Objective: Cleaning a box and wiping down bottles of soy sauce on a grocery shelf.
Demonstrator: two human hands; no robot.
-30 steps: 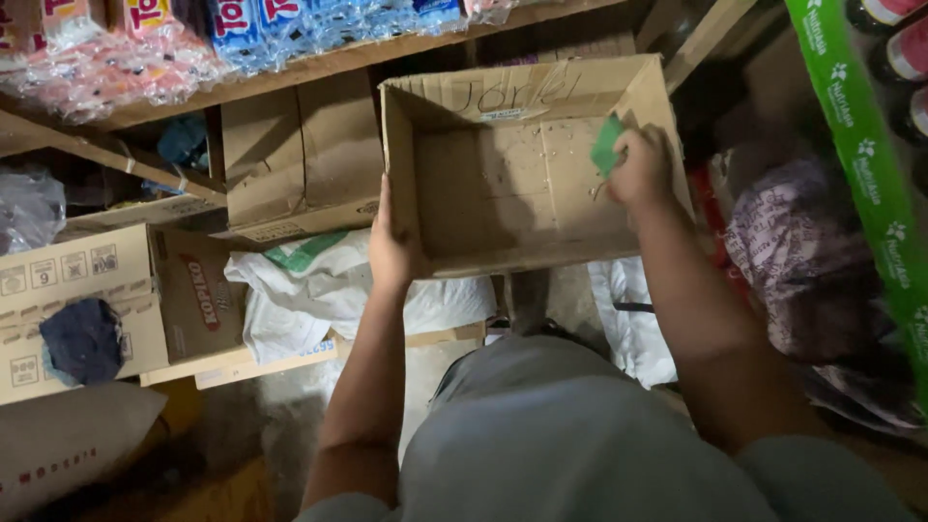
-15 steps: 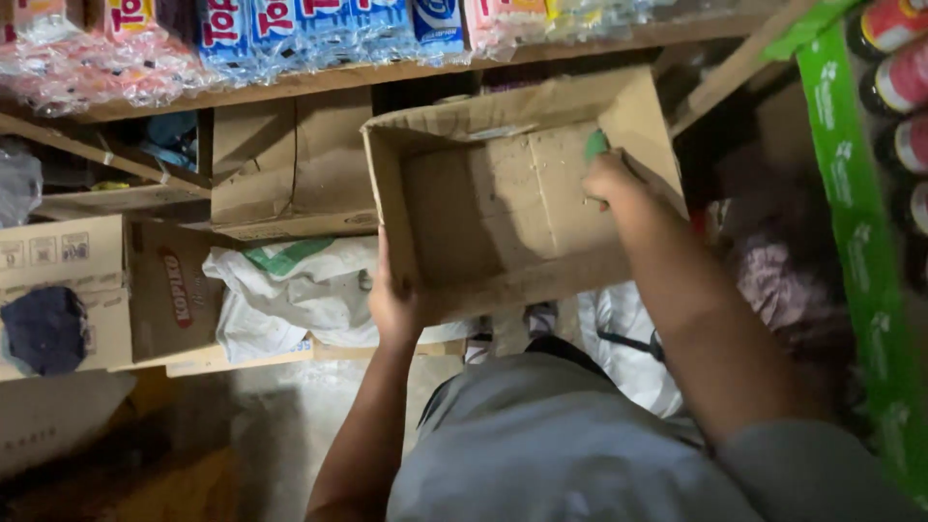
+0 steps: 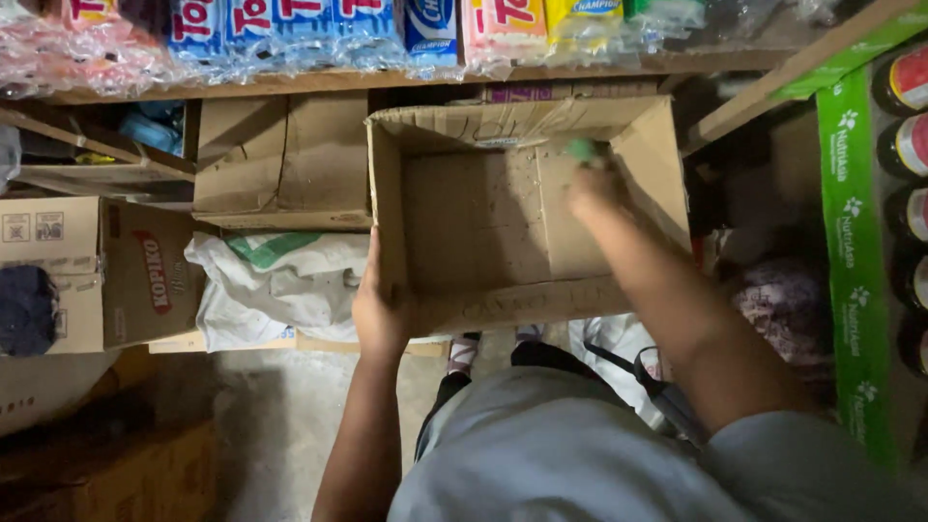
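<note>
Open cardboard box [image 3: 483, 222] held up in front of the body, mouth facing the camera, bare inside as far as can be seen. Left hand [image 3: 379, 314] clamped on the box's lower left corner, thumb along the outside wall, fingers wrapped round the edge. Right hand [image 3: 592, 190] reaching inside toward the upper right corner, blurred, closed around a small green thing [image 3: 581, 149]; kind of thing too smeared to tell. Forearm crossing the lower right rim of the box.

Beyond the box, a wooden shelf [image 3: 290, 82] loaded along its front edge with wrapped packets [image 3: 290, 29] in blue, pink and yellow. Below the shelf at left, a second empty carton [image 3: 280, 159], and under it a white sack [image 3: 280, 280] with a green patch. Further left, a printed carton [image 3: 106, 271]. Down the right side, a green strip [image 3: 851, 261] on an upright, with dark bottles [image 3: 909, 145] behind it.

Best done, by judgement, with the left grip kept firm and low so the box does not twist while the other hand works inside. Worth keeping the mouth tilted toward the body, so nothing slides out over the lower rim. Wise also to keep the right wrist clear of the flap at upper right, which looks soft and creased and likely to fold in.
</note>
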